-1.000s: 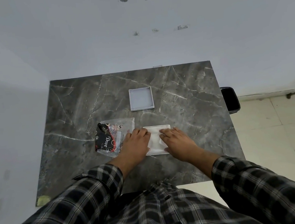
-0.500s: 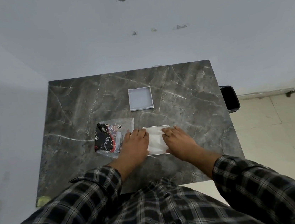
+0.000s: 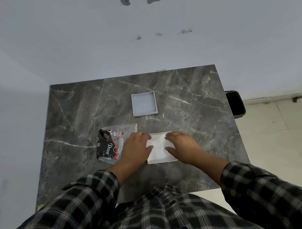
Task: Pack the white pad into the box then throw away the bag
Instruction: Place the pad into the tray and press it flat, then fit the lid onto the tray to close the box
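Here my left hand [image 3: 134,150] and right hand [image 3: 182,147] both lie flat on the white pad [image 3: 158,145], fingers spread and loose, palms down, gripping nothing. The pad sits inside the shallow white box [image 3: 162,160] at the near middle of the dark marble table [image 3: 195,124]; its surface looks slightly rumpled between my hands, and the box rim shows along the near edge and at the far edge. My left hand covers the box's left side, my right its right side, with a bare strip of pad between my fingertips.

Just beside my left hand, to the left, lies the clear plastic bag [image 3: 123,130], flat on the table, with a black and red printed packet [image 3: 107,147] showing inside or under it; I cannot tell which. My left hand overlaps the bag's near right corner.

Farther back on the table, well apart from the box, rests a grey square lid [image 3: 143,104], hollow side up. A black bin [image 3: 235,104] stands on the floor just beyond the table's right edge. My checked sleeves [image 3: 91,195] fill the foreground.
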